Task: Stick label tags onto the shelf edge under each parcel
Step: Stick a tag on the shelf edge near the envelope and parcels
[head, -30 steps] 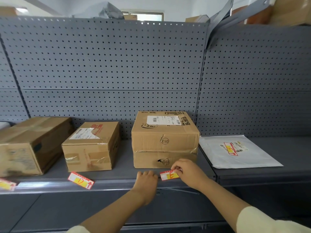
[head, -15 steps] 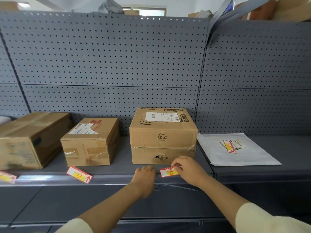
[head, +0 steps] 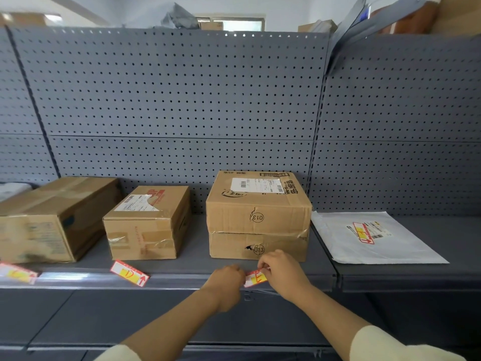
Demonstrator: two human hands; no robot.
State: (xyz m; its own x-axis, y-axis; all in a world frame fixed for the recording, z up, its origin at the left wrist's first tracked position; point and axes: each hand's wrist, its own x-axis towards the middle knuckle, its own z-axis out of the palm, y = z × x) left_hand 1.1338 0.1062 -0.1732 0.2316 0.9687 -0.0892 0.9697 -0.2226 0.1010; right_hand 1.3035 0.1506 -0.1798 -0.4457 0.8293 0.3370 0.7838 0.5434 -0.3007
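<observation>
Soft even daylight, blurred warped edges

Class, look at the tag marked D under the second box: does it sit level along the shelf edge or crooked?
Crooked. The D tag slants down to the right across the shelf edge.

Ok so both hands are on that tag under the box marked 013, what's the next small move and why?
Probably press the tag flat along the shelf edge. The right hand pinches its upper right corner, the left hand holds its left end, and it sits tilted below the stacked boxes. Level it first; the neighbouring tag looks crooked.
</observation>
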